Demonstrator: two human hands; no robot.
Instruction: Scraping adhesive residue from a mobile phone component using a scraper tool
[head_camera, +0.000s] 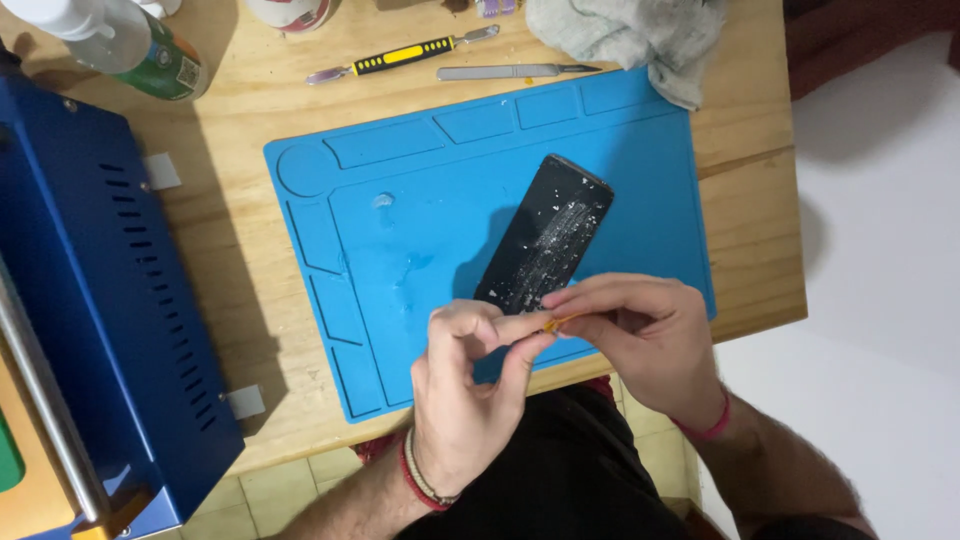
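Note:
A black phone screen panel (548, 237) smeared with whitish glue residue lies tilted on a blue silicone work mat (400, 200). Just below its near end, my left hand (465, 395) and my right hand (640, 335) meet over the mat's front edge. Both pinch a small orange object (556, 322) between thumb and fingertips. Most of that object is hidden by the fingers.
The mat rests on a wooden table (750, 220). A blue metal machine (100, 300) stands at the left. Along the back lie a yellow-and-black pry tool (400, 56), a metal spudger (515, 71), a grey cloth (630, 35) and a spray bottle (130, 45).

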